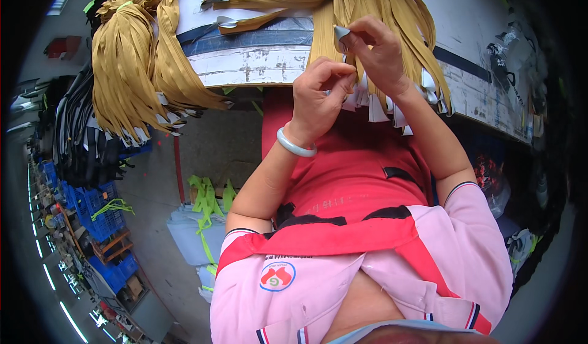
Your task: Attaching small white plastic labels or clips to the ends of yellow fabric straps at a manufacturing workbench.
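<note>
Long gold fabric strips (383,7) with pale grey-white end pieces hang over the table's front edge. My right hand (383,53) pinches the curled grey end of a strip (341,32) between thumb and fingers. Just below and to the left, my left hand (321,93), with a pale bangle on its wrist, is closed with thumb and fingertips together. A small pale bit shows at its fingertips, too small to name. White strip ends (376,108) dangle beneath both hands.
The worn white table (251,62) carries more gold strips with grey ends (226,22). Tied gold bundles (125,62) hang at its left, beside black strips (76,123). Blue crates (92,206) stand farther left. Pale sheets with green ties (190,234) lie below the table.
</note>
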Tool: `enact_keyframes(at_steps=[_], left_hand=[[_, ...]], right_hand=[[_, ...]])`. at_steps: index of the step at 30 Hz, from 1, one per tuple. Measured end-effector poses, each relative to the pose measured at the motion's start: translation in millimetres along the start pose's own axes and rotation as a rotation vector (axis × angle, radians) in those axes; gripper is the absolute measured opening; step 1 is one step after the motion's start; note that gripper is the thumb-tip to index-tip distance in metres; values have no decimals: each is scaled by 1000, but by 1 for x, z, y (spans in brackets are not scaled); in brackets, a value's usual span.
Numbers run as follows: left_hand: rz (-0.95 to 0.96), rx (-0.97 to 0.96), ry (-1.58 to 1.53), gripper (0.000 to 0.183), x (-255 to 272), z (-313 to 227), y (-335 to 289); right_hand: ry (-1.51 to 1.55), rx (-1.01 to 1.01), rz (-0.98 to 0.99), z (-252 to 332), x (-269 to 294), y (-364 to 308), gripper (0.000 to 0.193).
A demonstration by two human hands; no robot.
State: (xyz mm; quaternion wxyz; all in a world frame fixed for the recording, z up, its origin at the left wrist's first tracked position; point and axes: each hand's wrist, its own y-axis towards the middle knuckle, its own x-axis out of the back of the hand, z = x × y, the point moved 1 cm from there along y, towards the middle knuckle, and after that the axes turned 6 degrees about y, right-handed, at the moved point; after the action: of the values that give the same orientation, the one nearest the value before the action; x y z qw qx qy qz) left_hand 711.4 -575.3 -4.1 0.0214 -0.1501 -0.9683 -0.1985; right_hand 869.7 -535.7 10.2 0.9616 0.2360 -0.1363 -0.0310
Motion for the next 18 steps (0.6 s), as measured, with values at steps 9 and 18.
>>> enact_keyframes(at_steps=[9, 18], left_hand=[[37, -139, 285, 18, 54, 3, 20], [95, -109, 442, 7, 42, -9, 5]], right_hand=[[478, -340, 261, 21, 5, -13, 22], [222, -308, 291, 11, 25, -19, 26]])
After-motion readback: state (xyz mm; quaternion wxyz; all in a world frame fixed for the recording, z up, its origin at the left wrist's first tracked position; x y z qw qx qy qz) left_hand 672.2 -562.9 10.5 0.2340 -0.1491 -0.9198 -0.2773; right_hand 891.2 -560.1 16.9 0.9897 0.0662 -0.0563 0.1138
